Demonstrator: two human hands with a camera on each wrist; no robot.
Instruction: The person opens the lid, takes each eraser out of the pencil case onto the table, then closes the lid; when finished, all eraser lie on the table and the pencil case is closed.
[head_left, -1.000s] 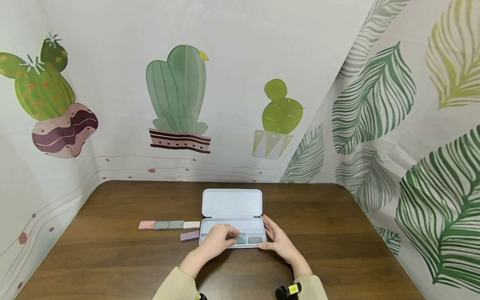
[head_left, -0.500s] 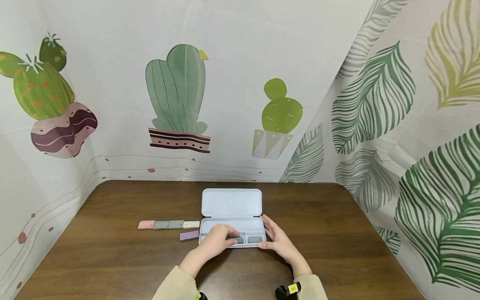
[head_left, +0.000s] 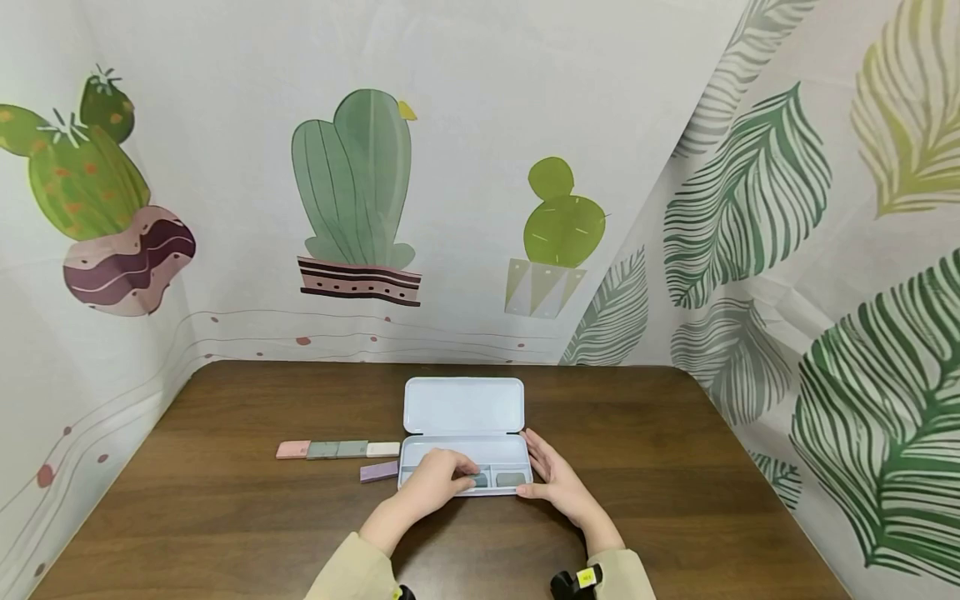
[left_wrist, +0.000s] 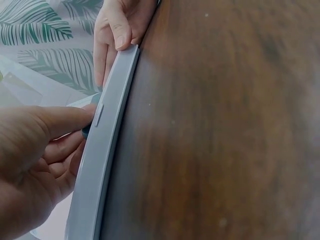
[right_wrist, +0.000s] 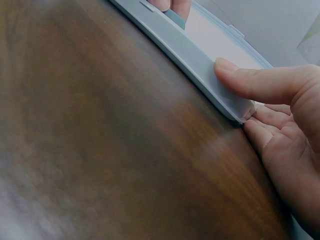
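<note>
A pale blue flat box (head_left: 459, 450) lies with its lid (head_left: 464, 405) raised away from me. My left hand (head_left: 432, 481) reaches over its front wall and pinches a teal block (head_left: 478, 481) in a front compartment; the left wrist view shows the thumb (left_wrist: 75, 117) on the near side of this block, which is mostly hidden. My right hand (head_left: 558, 482) grips the box's right end, its thumb (right_wrist: 240, 80) on the front edge and its fingers round the corner. A grey block (head_left: 511, 480) lies in the right front compartment.
Left of the box, a row on the brown table (head_left: 225, 517) holds a pink block (head_left: 292, 450), two grey-green blocks (head_left: 337, 450) and a white block (head_left: 383, 450). A purple block (head_left: 378, 472) lies in front of them. A printed cloth (head_left: 465, 208) hangs behind the table.
The teal block has tilted under my left fingers, showing a darker, narrower face than a second ago. Both hands and the box have otherwise stayed in place.
</note>
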